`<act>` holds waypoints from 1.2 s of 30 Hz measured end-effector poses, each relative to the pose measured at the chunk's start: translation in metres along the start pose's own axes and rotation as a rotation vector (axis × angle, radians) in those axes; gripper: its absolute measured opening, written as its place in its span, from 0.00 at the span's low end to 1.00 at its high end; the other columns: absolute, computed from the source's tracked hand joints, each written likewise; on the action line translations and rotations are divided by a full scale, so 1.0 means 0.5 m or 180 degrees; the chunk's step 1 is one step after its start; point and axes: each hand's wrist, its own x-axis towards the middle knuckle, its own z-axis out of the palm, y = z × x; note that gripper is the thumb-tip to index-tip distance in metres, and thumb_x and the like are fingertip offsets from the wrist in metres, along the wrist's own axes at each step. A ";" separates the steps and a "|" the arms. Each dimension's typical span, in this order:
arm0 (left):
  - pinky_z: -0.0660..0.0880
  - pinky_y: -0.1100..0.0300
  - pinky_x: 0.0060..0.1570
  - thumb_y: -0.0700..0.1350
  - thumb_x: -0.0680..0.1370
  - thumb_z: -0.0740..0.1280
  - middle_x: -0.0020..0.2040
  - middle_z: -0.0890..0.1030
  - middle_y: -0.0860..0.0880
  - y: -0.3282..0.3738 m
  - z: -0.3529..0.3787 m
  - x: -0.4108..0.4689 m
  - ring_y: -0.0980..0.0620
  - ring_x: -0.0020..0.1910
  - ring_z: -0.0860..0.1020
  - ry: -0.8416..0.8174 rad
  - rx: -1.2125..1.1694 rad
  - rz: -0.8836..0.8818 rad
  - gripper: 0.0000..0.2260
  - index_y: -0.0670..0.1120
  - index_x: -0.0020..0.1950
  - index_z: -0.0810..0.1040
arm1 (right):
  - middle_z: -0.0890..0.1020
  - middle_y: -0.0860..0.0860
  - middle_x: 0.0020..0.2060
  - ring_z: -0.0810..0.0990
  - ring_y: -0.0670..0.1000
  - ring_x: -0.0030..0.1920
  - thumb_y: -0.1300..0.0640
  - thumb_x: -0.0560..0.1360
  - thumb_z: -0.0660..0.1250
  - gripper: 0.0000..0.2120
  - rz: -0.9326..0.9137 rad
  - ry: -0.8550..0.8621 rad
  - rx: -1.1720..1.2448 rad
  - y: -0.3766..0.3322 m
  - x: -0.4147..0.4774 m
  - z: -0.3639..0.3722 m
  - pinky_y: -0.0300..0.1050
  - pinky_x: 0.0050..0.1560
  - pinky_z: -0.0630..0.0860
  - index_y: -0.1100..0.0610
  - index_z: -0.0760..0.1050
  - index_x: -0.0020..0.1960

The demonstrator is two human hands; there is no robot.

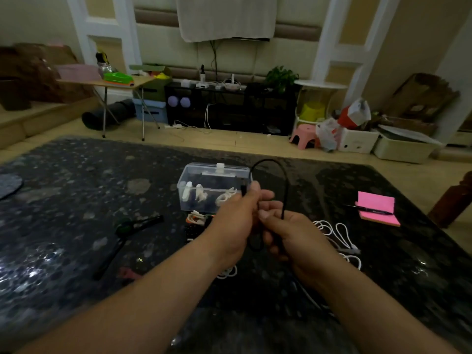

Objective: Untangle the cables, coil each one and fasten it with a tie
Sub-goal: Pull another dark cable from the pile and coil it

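Above the dark speckled table [76, 190], both hands hold a black cable [279, 172]. My left hand [237, 221] pinches its plug end, which sticks up beside the thumb. My right hand [288, 233] grips the cable where it arches down, and a short loop hangs between the hands. A white cable [337, 233] lies loosely looped on the table to the right of my right hand, with more white cable [227, 273] under my left wrist. Just beyond the hands stands a clear plastic box [212, 185] with white ties inside.
A black strap or cable [132, 226] lies left of the hands. Small orange and white items [198, 218] sit in front of the box. A pink sticky-note pad [378, 208] with a pen on it lies at the right. A grey mat [9, 185] sits at the table's left edge.
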 end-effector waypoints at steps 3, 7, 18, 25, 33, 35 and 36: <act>0.84 0.50 0.54 0.54 0.88 0.55 0.60 0.85 0.34 0.014 0.003 0.005 0.39 0.59 0.85 0.0123 -0.0559 0.0005 0.23 0.34 0.61 0.77 | 0.76 0.50 0.25 0.70 0.45 0.22 0.51 0.85 0.65 0.16 0.0068 -0.0056 -0.0396 0.008 -0.006 0.016 0.35 0.22 0.64 0.58 0.80 0.42; 0.84 0.46 0.55 0.54 0.89 0.55 0.57 0.85 0.32 0.024 -0.005 0.002 0.37 0.56 0.86 0.0150 -0.1032 -0.0129 0.20 0.44 0.42 0.71 | 0.76 0.48 0.25 0.72 0.45 0.23 0.44 0.86 0.61 0.21 0.0179 -0.0242 -0.0741 0.018 -0.008 0.019 0.36 0.24 0.66 0.56 0.80 0.43; 0.81 0.52 0.45 0.43 0.84 0.68 0.34 0.75 0.45 0.004 0.007 -0.012 0.48 0.35 0.76 -0.0410 0.0486 0.0239 0.07 0.44 0.50 0.72 | 0.76 0.53 0.30 0.71 0.47 0.25 0.46 0.84 0.58 0.14 0.0612 -0.0761 -0.0901 0.016 -0.026 0.018 0.40 0.26 0.64 0.54 0.75 0.49; 0.56 0.62 0.25 0.50 0.88 0.60 0.32 0.62 0.51 0.039 -0.066 0.044 0.55 0.27 0.60 0.0327 0.0056 0.0422 0.12 0.49 0.46 0.70 | 0.78 0.49 0.31 0.71 0.46 0.27 0.46 0.86 0.62 0.16 0.0403 -0.1131 -0.1347 -0.005 -0.037 -0.034 0.40 0.27 0.66 0.56 0.79 0.48; 0.73 0.57 0.35 0.52 0.84 0.67 0.40 0.76 0.50 0.054 -0.103 0.040 0.53 0.35 0.74 0.0078 0.2306 0.0860 0.12 0.43 0.55 0.74 | 0.78 0.51 0.33 0.73 0.48 0.32 0.44 0.82 0.69 0.14 0.0365 -0.0668 -0.2103 -0.047 -0.026 -0.153 0.43 0.34 0.70 0.53 0.86 0.48; 0.79 0.58 0.43 0.51 0.85 0.66 0.47 0.82 0.50 0.031 -0.068 0.019 0.56 0.42 0.82 -0.0441 0.2614 0.0757 0.08 0.46 0.57 0.75 | 0.79 0.57 0.34 0.74 0.50 0.35 0.41 0.81 0.68 0.16 0.0032 -0.0574 -0.2172 -0.051 -0.024 -0.141 0.48 0.39 0.71 0.53 0.87 0.48; 0.80 0.56 0.48 0.51 0.85 0.65 0.50 0.84 0.49 0.019 -0.051 0.013 0.56 0.47 0.83 -0.0624 0.2634 0.0734 0.08 0.47 0.58 0.76 | 0.80 0.60 0.36 0.74 0.51 0.36 0.41 0.82 0.68 0.18 -0.0105 -0.0580 -0.2164 -0.051 -0.022 -0.132 0.50 0.41 0.71 0.55 0.86 0.48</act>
